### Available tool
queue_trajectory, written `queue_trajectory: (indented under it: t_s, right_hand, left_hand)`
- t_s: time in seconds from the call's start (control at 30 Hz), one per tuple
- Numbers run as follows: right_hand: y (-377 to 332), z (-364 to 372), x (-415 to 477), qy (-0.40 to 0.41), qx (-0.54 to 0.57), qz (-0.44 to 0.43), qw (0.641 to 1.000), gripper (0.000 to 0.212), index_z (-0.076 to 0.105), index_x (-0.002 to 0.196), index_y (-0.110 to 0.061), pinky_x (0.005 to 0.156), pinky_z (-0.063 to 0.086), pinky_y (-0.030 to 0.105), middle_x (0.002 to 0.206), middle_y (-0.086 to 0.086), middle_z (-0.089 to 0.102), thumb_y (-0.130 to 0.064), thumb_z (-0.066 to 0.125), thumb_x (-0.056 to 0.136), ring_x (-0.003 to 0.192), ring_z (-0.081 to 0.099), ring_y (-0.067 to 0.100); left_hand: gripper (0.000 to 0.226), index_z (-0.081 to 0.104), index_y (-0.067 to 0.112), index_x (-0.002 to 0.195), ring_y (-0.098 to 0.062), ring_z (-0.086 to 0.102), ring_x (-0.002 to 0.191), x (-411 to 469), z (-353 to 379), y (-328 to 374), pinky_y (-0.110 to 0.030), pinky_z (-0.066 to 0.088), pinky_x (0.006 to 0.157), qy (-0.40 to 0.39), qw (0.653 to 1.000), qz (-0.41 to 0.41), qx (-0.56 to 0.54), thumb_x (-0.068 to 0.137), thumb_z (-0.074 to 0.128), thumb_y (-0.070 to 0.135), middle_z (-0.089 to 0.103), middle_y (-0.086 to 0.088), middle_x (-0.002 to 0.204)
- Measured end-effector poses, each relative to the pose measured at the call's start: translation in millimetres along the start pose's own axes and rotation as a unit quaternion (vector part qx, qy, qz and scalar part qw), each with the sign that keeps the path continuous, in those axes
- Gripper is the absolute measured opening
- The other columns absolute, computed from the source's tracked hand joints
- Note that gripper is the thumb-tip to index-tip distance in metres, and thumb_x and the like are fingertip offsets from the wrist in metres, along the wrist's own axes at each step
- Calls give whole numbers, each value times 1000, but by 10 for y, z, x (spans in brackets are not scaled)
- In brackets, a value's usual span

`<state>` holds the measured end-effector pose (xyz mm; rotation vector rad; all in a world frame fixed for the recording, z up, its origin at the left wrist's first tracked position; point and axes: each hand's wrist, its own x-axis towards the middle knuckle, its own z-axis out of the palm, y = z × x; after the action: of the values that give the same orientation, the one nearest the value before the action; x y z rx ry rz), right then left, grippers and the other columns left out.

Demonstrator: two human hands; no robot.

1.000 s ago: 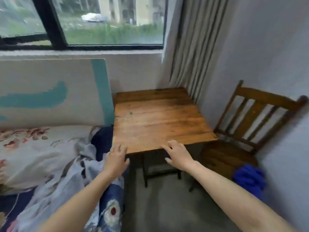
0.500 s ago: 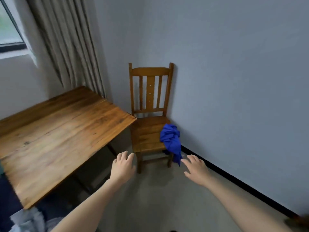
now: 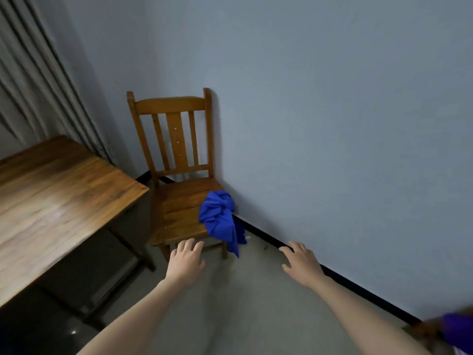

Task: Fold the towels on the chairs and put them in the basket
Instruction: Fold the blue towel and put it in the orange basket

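A crumpled blue towel [image 3: 220, 218] lies on the right front corner of a wooden chair [image 3: 179, 201] and hangs over its edge. The chair stands against the grey wall. My left hand [image 3: 186, 260] hovers just in front of the seat's front edge, fingers apart, holding nothing. My right hand [image 3: 300, 261] is stretched out to the right of the chair, near the black skirting, also with spread fingers and nothing in it. A purple cloth [image 3: 458, 331] on something wooden shows at the far right bottom edge. No basket is in view.
A wooden table [image 3: 58, 201] with dark legs stands to the left, its corner close to the chair. Striped curtains [image 3: 33, 80] hang at the upper left. Grey floor [image 3: 243, 303] lies between me and the chair.
The view swung right from the table and bed to the chair, then drew closer to it. Both hands left the table edge and now reach toward the chair.
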<state>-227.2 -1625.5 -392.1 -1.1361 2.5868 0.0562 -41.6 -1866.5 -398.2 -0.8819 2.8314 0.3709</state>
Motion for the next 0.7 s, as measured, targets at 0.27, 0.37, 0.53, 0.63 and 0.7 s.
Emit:
queue_trajectory:
  t_s: [0.27, 0.37, 0.53, 0.63, 0.7]
  right_hand:
    - [757, -39, 422, -17, 20, -6, 1000, 47, 35, 140, -19, 108, 26, 36, 149, 7, 27, -29, 44, 95, 138, 22, 22]
    - [863, 2, 655, -32, 27, -12, 999, 47, 35, 140, -19, 107, 27, 37, 149, 8, 27, -29, 44, 94, 138, 22, 23]
    - [903, -2, 1208, -45, 27, -43, 998, 45, 37, 138, -18, 106, 28, 38, 148, 8, 28, -29, 44, 94, 137, 24, 23]
    - [939, -33, 1632, -50, 27, -60, 997, 44, 40, 136, -17, 105, 29, 37, 146, 7, 31, -28, 44, 94, 134, 27, 24]
    - [979, -61, 1882, -61, 23, -63, 996, 44, 40, 135, -17, 104, 30, 37, 145, 7, 32, -28, 45, 93, 134, 28, 23]
  left_hand:
    - [55, 29, 24, 142, -23, 20, 139, 485, 379, 960, -36, 24, 110, -56, 998, 14, 1, 91, 45, 33, 27, -2, 150]
    - [56, 28, 25, 143, -22, 19, 139, 682, 421, 966, -36, 23, 110, -69, 998, -3, 3, 90, 44, 33, 27, -1, 150]
    - [56, 28, 25, 143, -22, 19, 140, 1122, 494, 813, -37, 24, 111, -79, 996, -48, 4, 91, 46, 34, 27, -2, 150]
    - [55, 29, 25, 143, -22, 20, 140, 1465, 546, 768, -37, 24, 110, -91, 994, -64, -12, 90, 45, 32, 28, -1, 150]
    - [55, 29, 24, 142, -21, 21, 139, 1695, 586, 779, -35, 25, 109, -99, 992, -70, -23, 90, 44, 32, 28, 0, 149]
